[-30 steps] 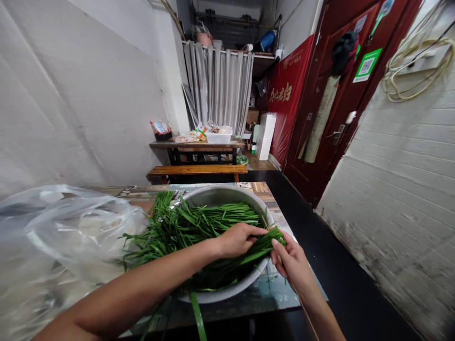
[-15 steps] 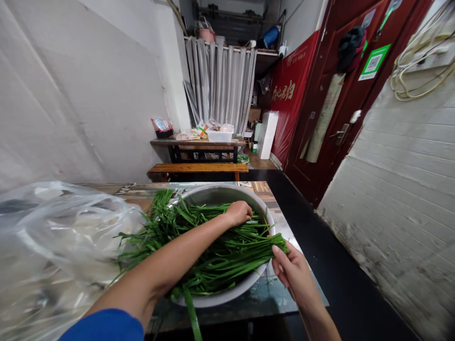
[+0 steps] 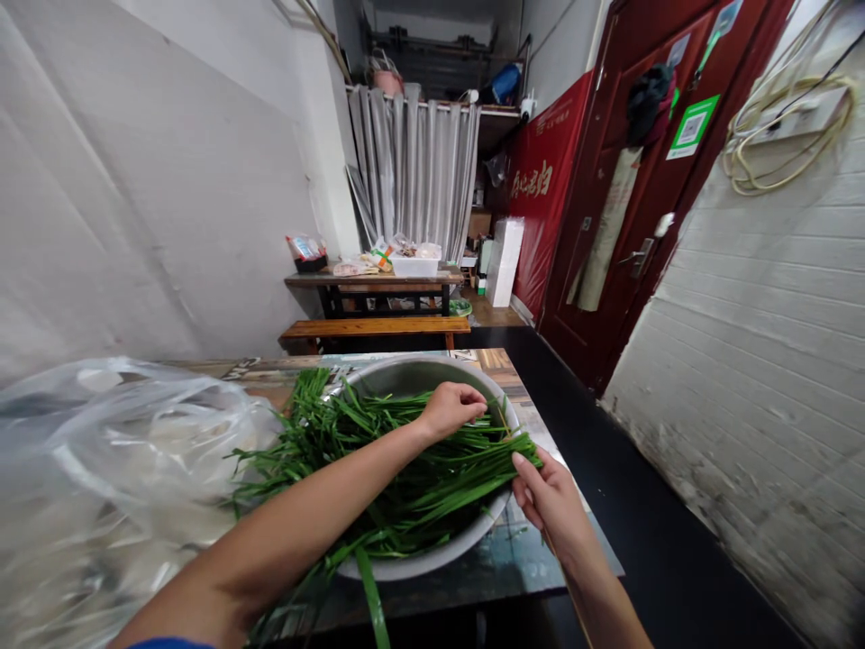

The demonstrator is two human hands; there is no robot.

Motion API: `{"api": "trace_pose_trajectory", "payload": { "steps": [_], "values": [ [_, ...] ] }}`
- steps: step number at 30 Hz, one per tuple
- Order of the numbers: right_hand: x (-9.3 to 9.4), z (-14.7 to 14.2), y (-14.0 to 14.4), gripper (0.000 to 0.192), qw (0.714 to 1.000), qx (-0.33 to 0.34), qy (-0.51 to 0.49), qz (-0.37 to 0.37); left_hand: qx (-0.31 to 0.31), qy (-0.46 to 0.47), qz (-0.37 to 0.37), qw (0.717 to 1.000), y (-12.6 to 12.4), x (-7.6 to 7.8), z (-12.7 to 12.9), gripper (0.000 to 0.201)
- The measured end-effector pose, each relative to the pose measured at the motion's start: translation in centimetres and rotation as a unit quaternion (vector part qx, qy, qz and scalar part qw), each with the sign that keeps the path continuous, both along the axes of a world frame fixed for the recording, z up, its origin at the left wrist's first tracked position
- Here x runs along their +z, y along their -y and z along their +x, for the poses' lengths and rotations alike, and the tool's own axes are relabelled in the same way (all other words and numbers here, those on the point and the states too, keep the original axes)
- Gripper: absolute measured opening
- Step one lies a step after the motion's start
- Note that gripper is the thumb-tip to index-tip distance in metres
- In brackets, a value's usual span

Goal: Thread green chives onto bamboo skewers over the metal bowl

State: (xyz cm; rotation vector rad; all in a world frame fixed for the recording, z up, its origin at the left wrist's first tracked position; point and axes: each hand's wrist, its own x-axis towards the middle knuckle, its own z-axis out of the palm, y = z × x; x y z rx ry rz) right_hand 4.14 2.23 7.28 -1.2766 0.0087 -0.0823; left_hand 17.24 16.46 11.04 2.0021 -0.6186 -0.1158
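Observation:
Long green garlic chives (image 3: 439,496) fill a round metal basin (image 3: 405,374) on the table, their leafy ends spilling over its left and front rim. My right hand (image 3: 555,505) is closed at the basin's right edge, thumb and fingers around the gathered stem ends of a bunch. Across the basin reaches my left arm, and my left hand (image 3: 451,410) hovers just above the chives near the back right. Its fingers curl together in a pinch; whatever is between the fingertips is too small to make out.
A large clear plastic bag (image 3: 135,469) lies left of the basin on the patterned table (image 3: 541,559). Beyond are a wooden bench (image 3: 378,328) and another table with a white tub (image 3: 414,267). A red door (image 3: 628,225) stands at the right.
My left hand has lifted slightly from the chives, its fingers less tightly curled. My right hand stays on the bunch, shifted a little left and up. The view has tilted slightly.

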Motion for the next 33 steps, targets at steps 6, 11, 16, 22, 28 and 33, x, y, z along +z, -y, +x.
{"api": "trace_pose_trajectory", "payload": {
  "steps": [6, 11, 16, 22, 28, 33],
  "values": [
    [0.2, 0.1, 0.1, 0.03, 1.0, -0.005, -0.005, 0.001, -0.019, -0.026, -0.044, 0.998, 1.3, 0.9, -1.2, 0.018],
    [0.1, 0.0, 0.1, 0.025, 1.0, -0.003, 0.006, 0.003, -0.025, -0.038, -0.066, 0.997, 1.7, 1.6, -2.0, 0.015],
    [0.1, 0.0, 0.0, 0.026, 1.0, -0.005, 0.004, 0.005, -0.014, -0.048, -0.075, 0.996, 1.5, 1.6, -2.3, 0.013],
    [0.2, 0.0, 0.0, 0.027, 1.0, -0.004, 0.001, 0.01, -0.013, -0.05, -0.084, 0.995, 1.4, 1.4, -2.3, 0.012],
    [0.0, 0.1, 0.0, 0.027, 1.0, -0.001, 0.0, 0.017, -0.012, -0.049, -0.084, 0.995, 1.5, 1.7, -2.5, 0.013],
    [-0.1, 0.1, -0.1, 0.024, 1.0, 0.0, 0.0, 0.022, -0.011, -0.033, -0.08, 0.996, 1.4, 1.6, -2.5, 0.014]
  ]
}}
